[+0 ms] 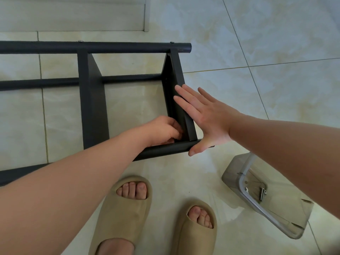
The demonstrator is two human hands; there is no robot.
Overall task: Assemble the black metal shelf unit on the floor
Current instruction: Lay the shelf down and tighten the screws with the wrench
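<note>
The black shelf unit (pixel 93 100) lies on its side on the pale tiled floor (pixel 276 52), its long round tubes running left to right and two flat cross panels standing between them. The far tube (pixel 110 47) carries two small screw heads (pixel 80 41) on its upper side, one above each panel. The right hand (pixel 207 122) lies flat against the outer face of the end panel (pixel 176 74), fingers straight and spread a little, fingertips reaching over the panel's upper edge, while the thumb rests on the end of the near tube (pixel 165 149). The left hand (pixel 163 130) reaches inside the frame to the corner where that end panel meets the near tube; its fingers are curled in towards the corner, and their tips are hidden against the dark metal, so I cannot tell whether they pinch anything. Both forearms come in from the bottom edge, the left one crossing over the near tube. Below the frame two feet in beige open-toed slippers (pixel 119 214) stand on the tiles. To the lower right, well apart from the shelf, a clear plastic tub (pixel 237 172) lies tilted on the floor with a couple of silver screws (pixel 262 194) inside it. A white skirting board (pixel 73 19) runs along the top left
</note>
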